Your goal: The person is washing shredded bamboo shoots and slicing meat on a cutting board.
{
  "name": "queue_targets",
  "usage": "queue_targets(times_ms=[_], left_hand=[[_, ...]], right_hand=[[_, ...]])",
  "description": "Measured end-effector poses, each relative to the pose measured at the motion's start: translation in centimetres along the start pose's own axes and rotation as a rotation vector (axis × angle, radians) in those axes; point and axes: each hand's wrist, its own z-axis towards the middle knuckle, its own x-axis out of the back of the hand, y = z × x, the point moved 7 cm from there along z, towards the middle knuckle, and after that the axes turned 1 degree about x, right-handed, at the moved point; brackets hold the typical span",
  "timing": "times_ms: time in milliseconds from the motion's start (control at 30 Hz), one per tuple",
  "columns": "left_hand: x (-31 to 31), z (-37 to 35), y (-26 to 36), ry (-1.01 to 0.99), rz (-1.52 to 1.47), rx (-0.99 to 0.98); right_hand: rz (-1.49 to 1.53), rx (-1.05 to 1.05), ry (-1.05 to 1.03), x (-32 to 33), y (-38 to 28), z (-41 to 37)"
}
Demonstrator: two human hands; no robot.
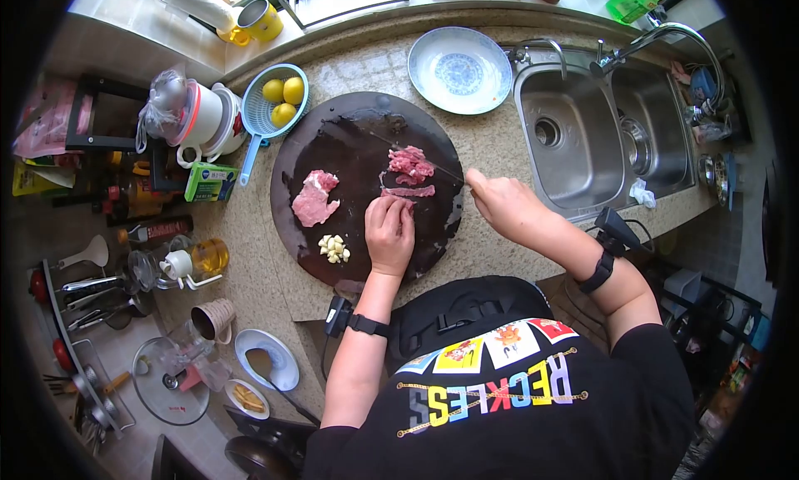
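A round dark cutting board point(358, 139) lies on the counter. My left hand point(390, 230) presses on a piece of meat near the board's middle, its fingers bent together and covering most of it. Just beyond the fingertips are a cut strip point(409, 191) and a heap of sliced meat point(410, 164). My right hand point(502, 199) is closed on a knife at the board's right edge; the thin blade point(439, 172) points up and left across the meat. A larger slab of meat point(315, 200) and peeled garlic cloves point(334, 248) lie on the left part of the board.
Beyond the board are a blue-white plate point(460, 70) and a blue strainer point(275, 101) holding yellow fruit. A double steel sink point(574, 139) is at the right. Pots point(200, 114), an oil bottle point(208, 257), a mug point(213, 320) and a bowl point(266, 359) stand at the left.
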Motion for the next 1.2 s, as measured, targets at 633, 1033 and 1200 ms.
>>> queue_targets(times_ms=[633,1033,1200], left_hand=[[-0.4,-0.4,-0.5,-0.015,0.071,-0.007],[0.7,0.4,1.1,0.013,0.056,-0.051],[0.3,-0.3,0.4,-0.007,-0.001,-0.034]], right_hand=[[0.084,0.056,-0.199,-6.9,-3.7,1.4],[0.165,0.035,-0.004,-3.1,-0.8,-1.6],[0.153,0.025,-0.106,-2.2,-1.1,-3.3]])
